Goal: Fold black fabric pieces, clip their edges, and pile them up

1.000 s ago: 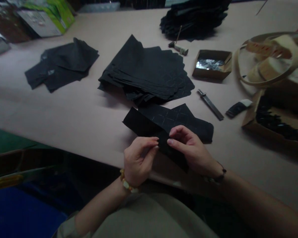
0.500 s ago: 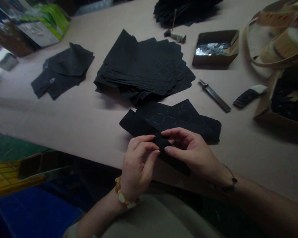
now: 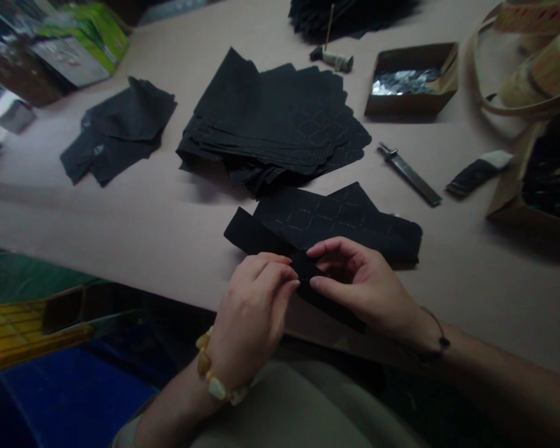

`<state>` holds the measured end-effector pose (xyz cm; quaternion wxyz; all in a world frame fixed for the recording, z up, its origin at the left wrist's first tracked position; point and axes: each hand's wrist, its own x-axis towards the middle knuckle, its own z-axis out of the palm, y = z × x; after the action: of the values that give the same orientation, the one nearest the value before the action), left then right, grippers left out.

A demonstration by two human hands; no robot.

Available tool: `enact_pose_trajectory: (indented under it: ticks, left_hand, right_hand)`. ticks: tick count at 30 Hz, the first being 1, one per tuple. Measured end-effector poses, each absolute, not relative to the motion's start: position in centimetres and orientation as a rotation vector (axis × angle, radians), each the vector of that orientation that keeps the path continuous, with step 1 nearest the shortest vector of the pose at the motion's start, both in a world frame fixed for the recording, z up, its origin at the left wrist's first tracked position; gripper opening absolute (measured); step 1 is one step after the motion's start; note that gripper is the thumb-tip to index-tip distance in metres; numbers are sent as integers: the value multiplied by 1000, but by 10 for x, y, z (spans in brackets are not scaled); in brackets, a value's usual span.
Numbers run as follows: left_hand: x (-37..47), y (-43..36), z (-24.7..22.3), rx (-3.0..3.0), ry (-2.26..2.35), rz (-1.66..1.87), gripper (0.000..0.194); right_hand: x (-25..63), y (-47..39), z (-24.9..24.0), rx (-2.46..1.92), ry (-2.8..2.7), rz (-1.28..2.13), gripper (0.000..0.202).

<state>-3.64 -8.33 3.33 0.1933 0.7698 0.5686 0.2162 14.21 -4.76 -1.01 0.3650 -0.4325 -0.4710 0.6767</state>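
A narrow black strip (image 3: 256,233) slants across the front of the table, pinched between the fingertips of both hands. My left hand (image 3: 256,305) grips it from the left, thumb and fingers closed. From the right, my right hand (image 3: 359,283) holds the same strip between thumb and index finger. The spot between the fingertips is dark and hard to make out. Just behind lies a black piece with a dashed diamond pattern (image 3: 326,214). Farther back is a fanned stack of black pieces (image 3: 280,118).
Small black pieces (image 3: 126,124) lie at the left. On the right are a cardboard box of shiny bits (image 3: 413,102), a metal tool (image 3: 410,174), a black-and-white object (image 3: 478,174), a second box (image 3: 513,186) and a round basket (image 3: 483,93). The table edge (image 3: 168,286) runs close in front.
My left hand has turned slightly, and its wrist has moved left. Both hands keep their hold on the strip. The view has shifted a little.
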Motion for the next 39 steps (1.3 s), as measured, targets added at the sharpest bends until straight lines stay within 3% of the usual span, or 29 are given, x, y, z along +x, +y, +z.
enact_pose_trajectory:
  ticks: [5, 12, 27, 31, 32, 35, 36, 39]
  left_hand:
    - [-36, -82, 37, 2176, 1588, 532, 8]
    - [-39, -77, 41, 2143, 1544, 514, 9]
    - [-45, -67, 40, 2052, 1457, 412, 9]
    - [-49, -67, 39, 2181, 1423, 351, 7]
    - [-50, -66, 40, 2254, 1443, 353, 9]
    - [-56, -63, 43, 2527, 1385, 262, 42]
    - [-57, -61, 44, 2603, 1300, 186, 43]
    - [-63, -57, 45, 2758, 1009, -14, 15]
  right_hand:
    - [143, -51, -8, -1106, -1440, 1498, 27]
    - [146, -55, -12, -1046, -1645, 1262, 37]
    - [148, -56, -15, -940, -1818, 1120, 37]
    - [150, -55, -17, -796, -1977, 982, 28]
    - [150, -54, -17, -778, -2019, 949, 24]
    - [150, -55, -16, -708, -2141, 853, 9]
    - [150, -56, -15, -681, -2176, 832, 3]
    - [150, -57, -12, -621, -2246, 811, 13]
